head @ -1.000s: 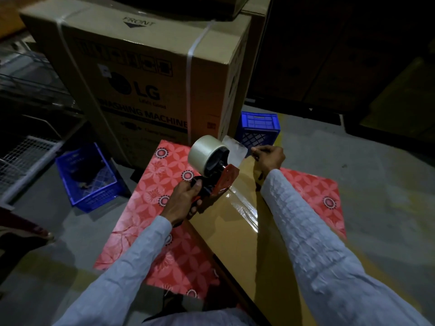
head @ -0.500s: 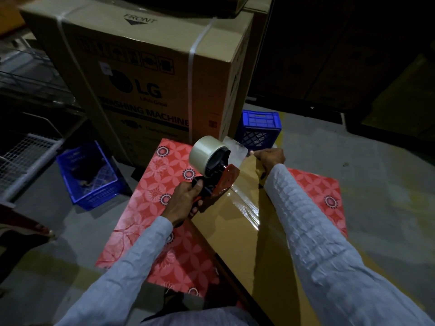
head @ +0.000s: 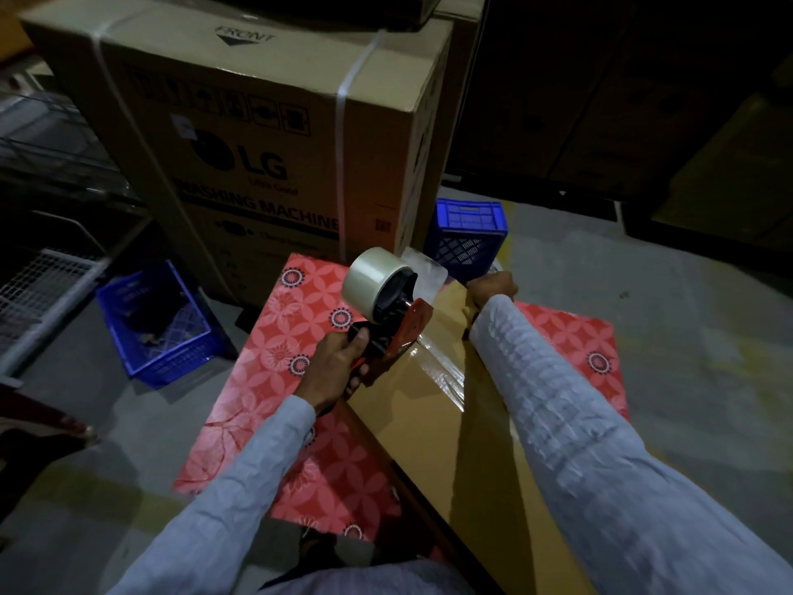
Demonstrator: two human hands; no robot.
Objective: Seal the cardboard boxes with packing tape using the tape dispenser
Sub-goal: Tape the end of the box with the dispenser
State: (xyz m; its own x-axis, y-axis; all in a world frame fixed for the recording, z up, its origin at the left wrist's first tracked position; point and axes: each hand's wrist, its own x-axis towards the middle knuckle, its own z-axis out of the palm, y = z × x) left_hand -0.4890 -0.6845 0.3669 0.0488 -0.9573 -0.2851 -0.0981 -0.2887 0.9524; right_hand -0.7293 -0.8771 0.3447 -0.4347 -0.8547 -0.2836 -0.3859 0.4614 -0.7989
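Note:
A long brown cardboard box lies across a red floral mat on the floor. My left hand grips the handle of a red and black tape dispenser, whose clear tape roll stands above the box's top. A glossy strip of tape runs along the box's seam below the dispenser. My right hand is closed over the box's far end, pressing there beside a loose flap of tape.
A large washing machine carton stands just behind the mat. One blue crate sits on the left, a second blue crate behind the box's far end. A white wire rack is at the far left. Grey concrete floor lies on the right.
My right hand has slid a little farther over the box's far end. The dispenser and my left hand have barely moved.

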